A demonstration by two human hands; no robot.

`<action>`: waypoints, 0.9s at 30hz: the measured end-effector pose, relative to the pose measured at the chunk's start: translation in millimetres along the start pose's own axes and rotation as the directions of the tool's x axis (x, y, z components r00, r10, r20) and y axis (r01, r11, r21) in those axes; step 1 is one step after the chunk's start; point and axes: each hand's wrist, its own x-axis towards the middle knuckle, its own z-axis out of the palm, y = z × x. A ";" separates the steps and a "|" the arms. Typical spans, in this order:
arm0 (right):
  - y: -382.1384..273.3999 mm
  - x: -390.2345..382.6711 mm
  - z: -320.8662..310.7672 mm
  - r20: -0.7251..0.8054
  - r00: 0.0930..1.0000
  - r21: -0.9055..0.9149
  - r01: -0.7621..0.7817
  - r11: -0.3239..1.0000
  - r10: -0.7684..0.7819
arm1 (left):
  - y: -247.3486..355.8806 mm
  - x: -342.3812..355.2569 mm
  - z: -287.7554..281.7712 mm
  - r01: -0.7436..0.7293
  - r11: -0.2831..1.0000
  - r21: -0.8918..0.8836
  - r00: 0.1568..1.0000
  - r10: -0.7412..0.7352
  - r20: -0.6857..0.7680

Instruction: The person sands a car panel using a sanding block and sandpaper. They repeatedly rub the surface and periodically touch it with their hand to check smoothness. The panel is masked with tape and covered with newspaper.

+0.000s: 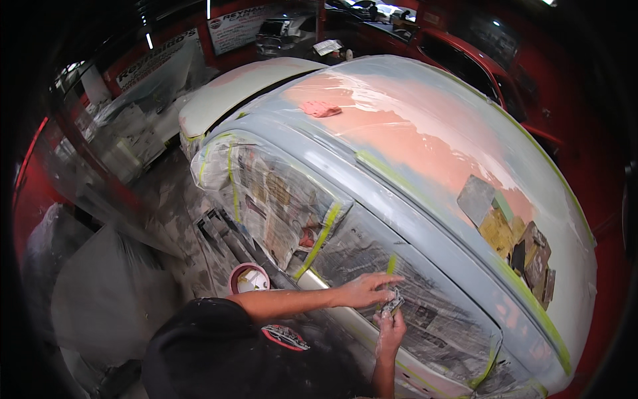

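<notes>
Both hands meet over the side windows of a car, which are covered with newspaper (pixel 435 319) and clear plastic. My right hand (pixel 390 329) is closed on a small crumpled grey wad (pixel 393 302), printed paper or cloth; I cannot tell which. My left hand (pixel 367 290) reaches across from the left with its fingers stretched out just above the wad. Its fingertips are close to the wad, and whether they touch it is unclear. A short strip of yellow-green tape (pixel 391 264) lies beside the left fingers.
The car roof (pixel 425 126) carries patches of pink filler. A crumpled pink cloth (pixel 320 108) lies on it, with several sanding blocks and pads (pixel 503 229) farther right. A pink-rimmed bucket (pixel 250 278) stands left of the car. A red car (pixel 458 56) is behind.
</notes>
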 end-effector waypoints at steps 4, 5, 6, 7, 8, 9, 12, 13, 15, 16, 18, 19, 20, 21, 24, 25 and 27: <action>6.7 -8.7 -18.3 0.009 0.999 0.151 -0.046 0.987 0.045 | 0.4 20.2 -28.7 -0.162 0.969 0.186 0.948 0.205 -0.244; 2.1 -3.3 -22.9 0.031 0.999 0.122 -0.040 0.992 0.036 | 14.2 28.2 -43.4 -0.178 0.951 0.255 0.923 0.250 -0.291; 4.0 -7.0 -31.0 0.037 0.999 0.074 -0.040 0.996 0.037 | 31.0 30.3 -51.8 -0.139 0.949 0.283 0.922 0.228 -0.313; 1.6 -4.8 -38.7 0.072 0.997 0.017 -0.032 0.999 0.030 | 26.9 36.6 -65.0 -0.138 0.904 0.406 0.900 0.285 -0.330; -4.6 -3.6 -46.5 0.043 0.999 0.041 -0.024 0.999 0.022 | 32.0 45.6 -74.3 -0.183 0.823 0.538 0.858 0.401 -0.322; -15.0 -1.8 -53.4 0.027 1.000 0.059 -0.010 0.998 0.008 | 37.8 55.5 -81.1 -0.211 0.781 0.588 0.842 0.451 -0.296; -52.9 10.9 -75.7 -0.023 0.991 0.044 0.130 0.991 -0.129 | 48.5 86.9 -91.6 -0.266 0.636 0.725 0.789 0.576 -0.216; -66.6 17.8 -84.1 -0.038 0.981 0.022 0.191 0.981 -0.190 | 48.3 100.2 -94.1 -0.281 0.588 0.759 0.776 0.604 -0.180; -96.0 33.9 -99.8 -0.116 0.965 -0.071 0.227 0.971 -0.234 | 47.2 126.8 -101.2 -0.307 0.522 0.796 0.755 0.643 -0.131; -113.2 43.1 -106.1 -0.153 0.953 -0.127 0.245 0.961 -0.263 | 46.3 142.5 -101.6 -0.324 0.509 0.797 0.745 0.657 -0.117; -142.4 65.8 -115.7 -0.202 0.928 -0.231 0.267 0.936 -0.314 | 42.6 165.4 -104.1 -0.312 0.468 0.827 0.732 0.674 -0.105; -155.0 77.5 -120.5 -0.220 0.916 -0.283 0.269 0.921 -0.336 | 37.3 175.3 -104.8 -0.287 0.442 0.850 0.728 0.677 -0.106; -164.1 89.2 -128.4 -0.246 0.899 -0.339 0.269 0.901 -0.361 | 30.6 184.1 -104.1 -0.272 0.417 0.867 0.721 0.685 -0.103; -168.1 102.1 -138.0 -0.258 0.882 -0.387 0.280 0.879 -0.395 | 20.7 187.3 -104.7 -0.230 0.421 0.877 0.745 0.656 -0.120; -181.9 138.3 -166.8 -0.327 0.826 -0.488 0.270 0.830 -0.460 | 0.1 194.4 -104.5 -0.175 0.451 0.875 0.773 0.614 -0.162; -192.0 149.4 -171.4 -0.368 0.810 -0.488 0.249 0.837 -0.456 | 1.4 196.0 -107.4 -0.156 0.443 0.883 0.781 0.602 -0.165; -205.7 166.6 -194.9 -0.407 0.785 -0.587 0.166 0.792 -0.466 | 4.0 195.5 -103.6 -0.121 0.446 0.887 0.804 0.567 -0.176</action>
